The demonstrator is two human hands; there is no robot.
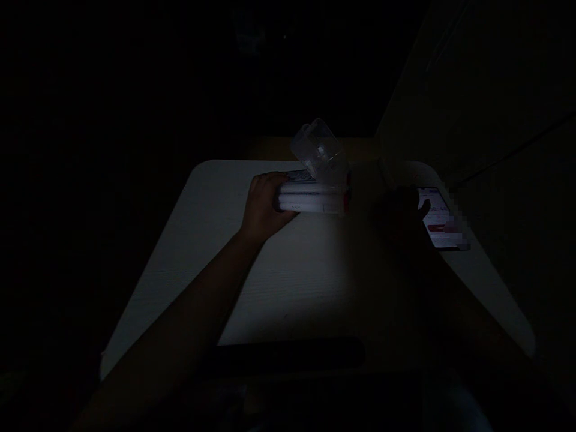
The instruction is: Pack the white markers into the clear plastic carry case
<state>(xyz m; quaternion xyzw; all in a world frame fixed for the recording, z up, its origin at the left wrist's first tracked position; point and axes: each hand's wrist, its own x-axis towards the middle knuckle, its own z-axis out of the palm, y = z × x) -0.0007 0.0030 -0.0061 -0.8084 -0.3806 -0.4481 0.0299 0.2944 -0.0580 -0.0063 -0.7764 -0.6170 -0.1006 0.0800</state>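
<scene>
My left hand (265, 207) is closed around the left end of a clear plastic case of white markers (310, 198), held sideways over the table. Red shows at the right end of the markers, and the case's clear lid (319, 147) stands tilted up above them. On the right, my right hand (400, 210) is a dark shape with its fingers mostly lost in shadow. It looks closed, and a faint pale stick-like thing (386, 172) rises by its fingers, too dark to name. One finger sticks out over the left edge of a lit phone (438, 219).
A pale table (288, 282) with rounded corners lies beneath both hands, shadowed at its right half. A dark strip (288, 354) runs along its near edge. A wall (495, 108) rises on the right with a thin cable (517, 149). Beyond that, darkness hides the surroundings.
</scene>
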